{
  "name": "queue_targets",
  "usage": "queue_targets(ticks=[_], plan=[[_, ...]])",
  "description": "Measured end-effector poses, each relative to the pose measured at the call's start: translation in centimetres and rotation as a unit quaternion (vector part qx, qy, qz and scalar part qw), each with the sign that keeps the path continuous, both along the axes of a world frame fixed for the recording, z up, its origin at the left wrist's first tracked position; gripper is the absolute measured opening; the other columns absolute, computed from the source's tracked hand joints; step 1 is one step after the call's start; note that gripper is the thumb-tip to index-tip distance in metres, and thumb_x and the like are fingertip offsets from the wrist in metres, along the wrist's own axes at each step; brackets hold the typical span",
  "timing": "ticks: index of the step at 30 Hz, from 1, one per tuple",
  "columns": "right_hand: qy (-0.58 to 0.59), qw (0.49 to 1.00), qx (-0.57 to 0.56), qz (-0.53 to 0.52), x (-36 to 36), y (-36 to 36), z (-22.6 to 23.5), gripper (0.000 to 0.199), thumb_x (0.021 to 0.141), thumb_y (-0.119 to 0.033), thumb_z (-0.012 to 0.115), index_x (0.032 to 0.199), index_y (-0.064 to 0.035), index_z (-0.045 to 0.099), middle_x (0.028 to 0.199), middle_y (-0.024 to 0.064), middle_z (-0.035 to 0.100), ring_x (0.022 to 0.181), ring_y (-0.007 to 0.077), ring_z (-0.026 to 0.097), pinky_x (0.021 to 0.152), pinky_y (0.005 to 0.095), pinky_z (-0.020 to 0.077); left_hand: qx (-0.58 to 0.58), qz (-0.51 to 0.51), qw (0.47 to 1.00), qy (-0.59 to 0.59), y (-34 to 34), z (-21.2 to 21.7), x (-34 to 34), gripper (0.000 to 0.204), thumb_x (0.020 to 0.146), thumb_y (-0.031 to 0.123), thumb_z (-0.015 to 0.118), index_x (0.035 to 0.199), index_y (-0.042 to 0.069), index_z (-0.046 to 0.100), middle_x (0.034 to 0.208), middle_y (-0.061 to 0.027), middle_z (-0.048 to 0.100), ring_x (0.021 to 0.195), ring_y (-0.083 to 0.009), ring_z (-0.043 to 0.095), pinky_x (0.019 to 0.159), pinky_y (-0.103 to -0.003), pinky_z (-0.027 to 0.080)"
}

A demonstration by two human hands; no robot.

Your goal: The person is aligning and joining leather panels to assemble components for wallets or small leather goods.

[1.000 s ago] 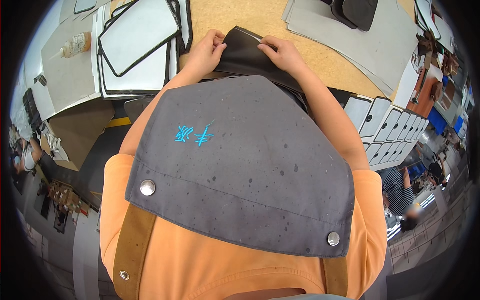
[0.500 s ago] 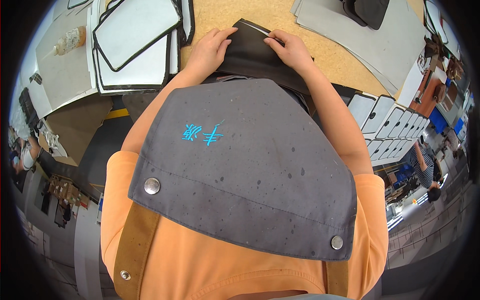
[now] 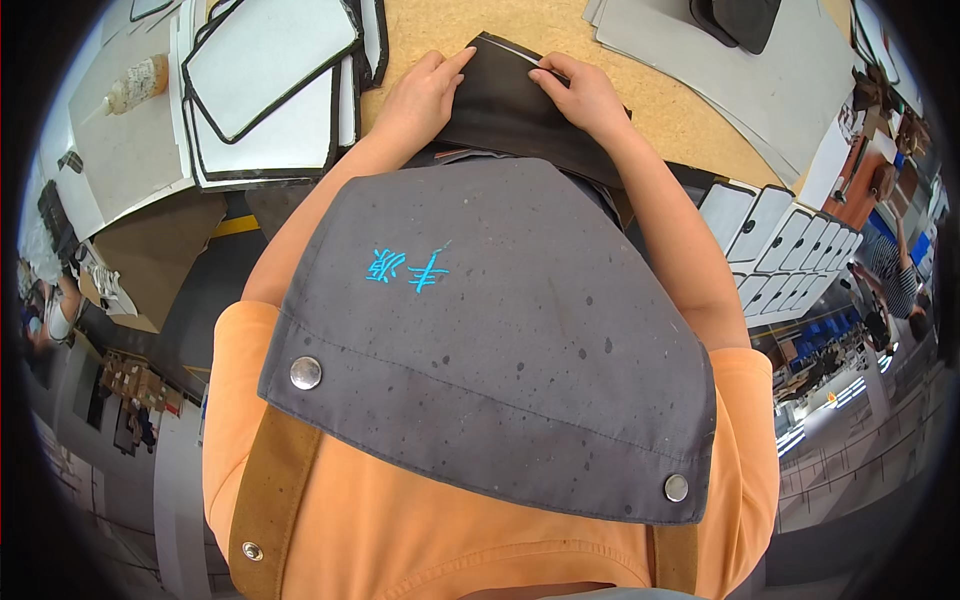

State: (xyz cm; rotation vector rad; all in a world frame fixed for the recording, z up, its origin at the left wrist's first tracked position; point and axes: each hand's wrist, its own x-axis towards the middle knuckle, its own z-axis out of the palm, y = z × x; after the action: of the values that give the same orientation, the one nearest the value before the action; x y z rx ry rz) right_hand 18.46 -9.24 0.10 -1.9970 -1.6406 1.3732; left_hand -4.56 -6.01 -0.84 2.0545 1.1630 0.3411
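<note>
A dark, leather-like panel lies at the near edge of the tan work table, with a thin pale strip showing along its far edge. My left hand is closed at its left edge, index finger reaching toward the far corner and thumb beside it. At the far right edge, thumb and bent fingers of my right hand pinch the panel near the pale strip. The lower part of the panel passes behind my grey apron.
Left of my hands lie stacked white panels with black borders. A glue-like bottle rests farther left. Grey sheets with a black piece are at the right. Below them stand rows of white, black-edged pieces.
The fingers of both hands have shifted slightly along the panel's edges. At the far right, a person in a striped top has moved.
</note>
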Motion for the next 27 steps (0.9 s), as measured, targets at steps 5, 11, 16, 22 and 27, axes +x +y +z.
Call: queue_targets(ticks=[5, 11, 16, 22, 27], plan=[[0.002, 1.0, 0.024, -0.011, -0.1, -0.1, -0.2, 0.025, 0.084, -0.032, 0.059, 0.092, -0.0085, 0.063, 0.079, 0.0132, 0.064, 0.074, 0.0304, 0.06, 0.068, 0.0378, 0.0466, 0.06, -0.033, 0.994, 0.089, 0.5, 1.4, 0.5, 0.036, 0.083, 0.007, 0.057, 0.119, 0.013, 0.057, 0.084, -0.009, 0.052, 0.079, -0.0261, 0.055, 0.069, -0.036, 0.044], [0.003, 1.0, 0.03, -0.006, -0.1, -0.1, -0.5, 0.025, 0.084, -0.032, 0.059, 0.092, -0.0082, 0.063, 0.078, 0.0136, 0.063, 0.073, 0.0298, 0.06, 0.066, 0.0376, 0.0462, 0.184, -0.146, 0.964, 0.124, 1.0, 2.1, 0.2, 0.035, 0.084, 0.01, 0.055, 0.119, 0.007, 0.055, 0.115, -0.0046, 0.054, 0.107, -0.0199, 0.05, 0.088, -0.038, 0.038], [0.007, 0.999, 0.035, -0.007, -0.2, -0.1, -0.1, 0.025, 0.084, -0.031, 0.059, 0.092, -0.0076, 0.063, 0.077, 0.0133, 0.063, 0.073, 0.0297, 0.06, 0.066, 0.0374, 0.0462, 0.213, -0.224, 0.935, 0.174, 1.0, 2.1, 0.4, 0.035, 0.085, 0.013, 0.052, 0.119, 0.003, 0.053, 0.13, -0.0051, 0.048, 0.118, -0.0173, 0.046, 0.098, -0.037, 0.034], [-0.007, 1.0, 0.029, -0.009, -0.6, -0.1, 0.4, 0.025, 0.085, -0.03, 0.057, 0.089, -0.0066, 0.062, 0.075, 0.0136, 0.063, 0.071, 0.0305, 0.06, 0.065, 0.0381, 0.0465, 0.206, -0.256, 0.92, 0.216, 1.2, 2.5, 0.7, 0.035, 0.087, 0.014, 0.051, 0.119, 0.001, 0.052, 0.13, -0.0075, 0.048, 0.119, -0.0201, 0.046, 0.103, -0.037, 0.032], [-0.037, 0.999, 0.035, -0.001, -1.1, 0.2, 0.4, 0.024, 0.084, -0.029, 0.056, 0.087, -0.0055, 0.062, 0.074, 0.015, 0.063, 0.072, 0.0325, 0.061, 0.066, 0.0403, 0.0478, 0.205, -0.254, 0.919, 0.223, 1.1, 2.6, 0.7, 0.038, 0.086, 0.015, 0.051, 0.122, 0.0, 0.049, 0.128, -0.0101, 0.049, 0.117, -0.0211, 0.047, 0.102, -0.036, 0.034]])
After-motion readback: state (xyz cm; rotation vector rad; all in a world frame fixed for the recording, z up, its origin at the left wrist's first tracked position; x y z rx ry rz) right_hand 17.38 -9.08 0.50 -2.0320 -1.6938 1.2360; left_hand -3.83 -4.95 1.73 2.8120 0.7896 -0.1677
